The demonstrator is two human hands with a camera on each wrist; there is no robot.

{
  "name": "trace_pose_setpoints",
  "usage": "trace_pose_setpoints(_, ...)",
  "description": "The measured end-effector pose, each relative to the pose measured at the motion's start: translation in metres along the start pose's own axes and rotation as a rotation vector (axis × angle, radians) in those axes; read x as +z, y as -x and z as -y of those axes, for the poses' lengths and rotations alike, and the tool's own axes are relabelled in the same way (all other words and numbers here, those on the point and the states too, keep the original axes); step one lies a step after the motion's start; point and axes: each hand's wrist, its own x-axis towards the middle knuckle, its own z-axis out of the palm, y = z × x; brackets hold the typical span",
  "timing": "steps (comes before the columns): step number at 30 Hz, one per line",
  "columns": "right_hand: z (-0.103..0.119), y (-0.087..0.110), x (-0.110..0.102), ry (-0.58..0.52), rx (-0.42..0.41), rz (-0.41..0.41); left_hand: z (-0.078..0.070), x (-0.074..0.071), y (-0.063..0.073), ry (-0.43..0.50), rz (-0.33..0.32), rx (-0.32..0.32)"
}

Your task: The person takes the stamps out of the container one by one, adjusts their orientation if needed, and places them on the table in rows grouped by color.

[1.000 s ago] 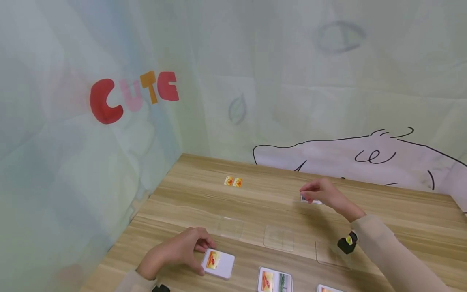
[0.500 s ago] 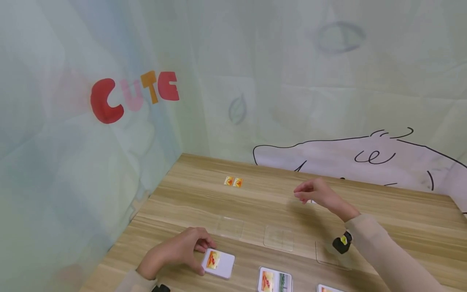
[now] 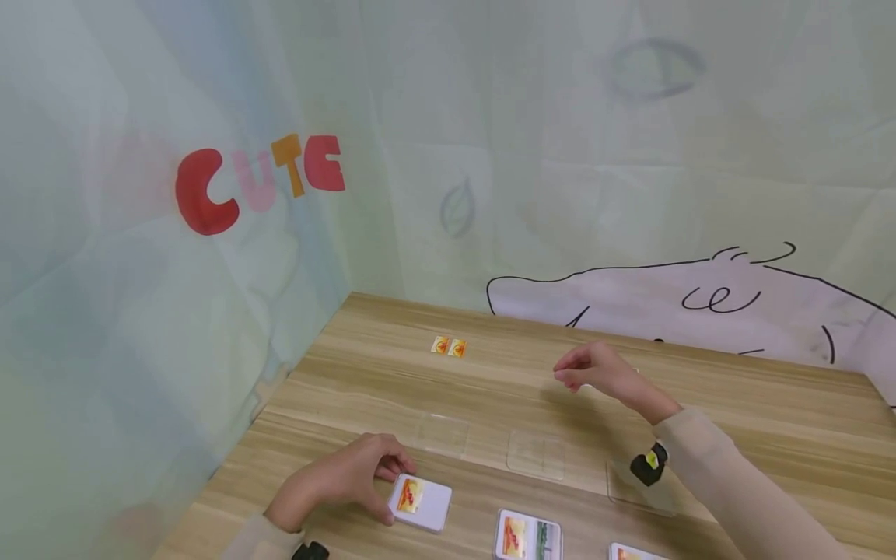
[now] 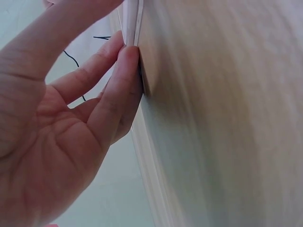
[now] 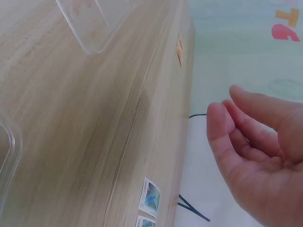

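Note:
My left hand [image 3: 350, 474] grips a small clear plastic case [image 3: 437, 505] by its left side, thumb at the near corner and fingers at the far one. A white card inside carries an orange stamp [image 3: 409, 495]. In the left wrist view, fingertips press against the case's thin edge [image 4: 133, 23]. Further back, my right hand [image 3: 607, 373] hovers above the table, loosely curled and holding nothing. Below it in the right wrist view lie blue-green stamps [image 5: 150, 197], mostly hidden by the hand in the head view.
Two orange stamps [image 3: 457, 348] lie at the back left. Three clear plastic lids [image 3: 535, 455] form a row mid-table. A second case [image 3: 528, 537] with two stamps sits in front, and another case [image 3: 630, 552] is cut off at the bottom. A printed cloth [image 3: 420, 194] stands behind the table.
My right hand has moved left from over the blue-green stamps, uncovering a bit of white on its right. My left hand stays on the case.

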Motion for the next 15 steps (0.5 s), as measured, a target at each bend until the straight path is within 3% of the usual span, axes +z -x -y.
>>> trace_pose_setpoints(15,0.012,-0.005,0.016,-0.024,-0.024,0.057,-0.002,0.000,0.001,0.004,0.005,-0.007)
